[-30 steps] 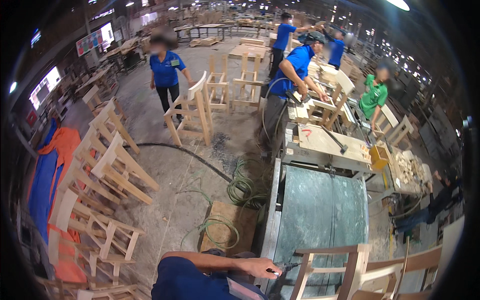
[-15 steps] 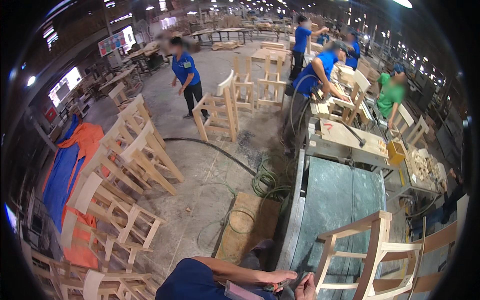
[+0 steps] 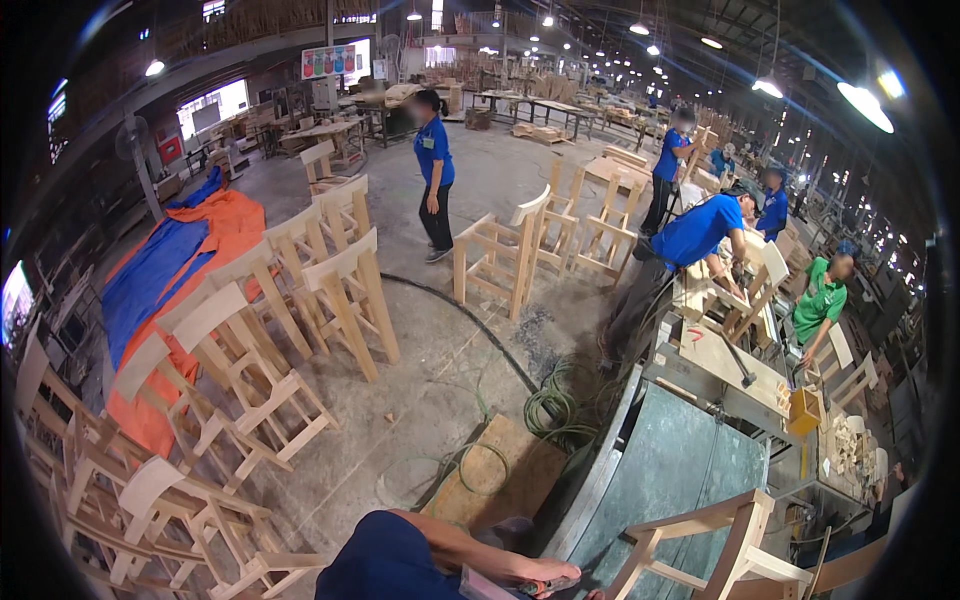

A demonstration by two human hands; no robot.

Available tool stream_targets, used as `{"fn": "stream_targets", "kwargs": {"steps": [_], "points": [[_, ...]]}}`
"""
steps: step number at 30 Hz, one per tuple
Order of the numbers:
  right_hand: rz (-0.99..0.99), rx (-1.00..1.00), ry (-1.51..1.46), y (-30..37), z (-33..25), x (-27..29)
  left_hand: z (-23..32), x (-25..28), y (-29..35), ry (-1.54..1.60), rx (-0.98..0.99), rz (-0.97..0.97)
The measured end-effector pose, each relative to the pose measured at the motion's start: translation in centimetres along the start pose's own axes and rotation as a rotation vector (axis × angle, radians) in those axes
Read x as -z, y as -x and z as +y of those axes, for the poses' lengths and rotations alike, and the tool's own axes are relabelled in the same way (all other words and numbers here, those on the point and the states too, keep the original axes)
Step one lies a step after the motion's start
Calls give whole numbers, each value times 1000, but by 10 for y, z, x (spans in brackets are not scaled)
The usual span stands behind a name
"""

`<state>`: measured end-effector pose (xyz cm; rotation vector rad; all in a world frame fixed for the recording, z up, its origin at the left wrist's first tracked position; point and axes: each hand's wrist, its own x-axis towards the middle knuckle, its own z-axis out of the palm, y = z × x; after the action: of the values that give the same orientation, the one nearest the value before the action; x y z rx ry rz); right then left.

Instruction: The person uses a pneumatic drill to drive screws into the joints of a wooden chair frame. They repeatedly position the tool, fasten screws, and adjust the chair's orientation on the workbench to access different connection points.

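Reaching in from the lower edge, my left hand (image 3: 548, 571) is closed around a small red and grey tool (image 3: 540, 586), whose kind I cannot make out. Only a sliver of my right hand (image 3: 596, 595) shows at the bottom edge, just right of the left one; its fingers are hidden. Beside my hands, an unpainted wooden chair frame (image 3: 738, 548) stands on the green belt (image 3: 668, 470) of a metal-sided conveyor. Its lower part is cut off by the picture's edge.
Many wooden chair frames (image 3: 262, 375) crowd the left floor by an orange and blue tarp (image 3: 235, 222). A plywood board (image 3: 490, 470), coiled green hose (image 3: 553, 408) and black cable (image 3: 455, 305) lie ahead. A person in blue (image 3: 433, 160) stands beyond; others work at benches right.
My view has swung up and to the left, so the scene sits lower and further right. My right hand has mostly dropped out at the bottom edge. The standing person has turned sideways.
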<state>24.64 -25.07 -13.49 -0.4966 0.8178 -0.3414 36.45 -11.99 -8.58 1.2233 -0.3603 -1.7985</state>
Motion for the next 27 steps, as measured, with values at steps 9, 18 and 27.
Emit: {"fn": "stream_targets", "kwargs": {"steps": [9, 18, 27], "points": [[-78, -58, 155, -18, 5, -63, 5, 2, -4, -46, -25, 194], [-139, -68, 219, -20, 6, -83, 6, -6, -21, -82, -26, 47], [-155, -77, 244, -20, 9, -96, 0, -12, -29, -257, -17, 141]]}}
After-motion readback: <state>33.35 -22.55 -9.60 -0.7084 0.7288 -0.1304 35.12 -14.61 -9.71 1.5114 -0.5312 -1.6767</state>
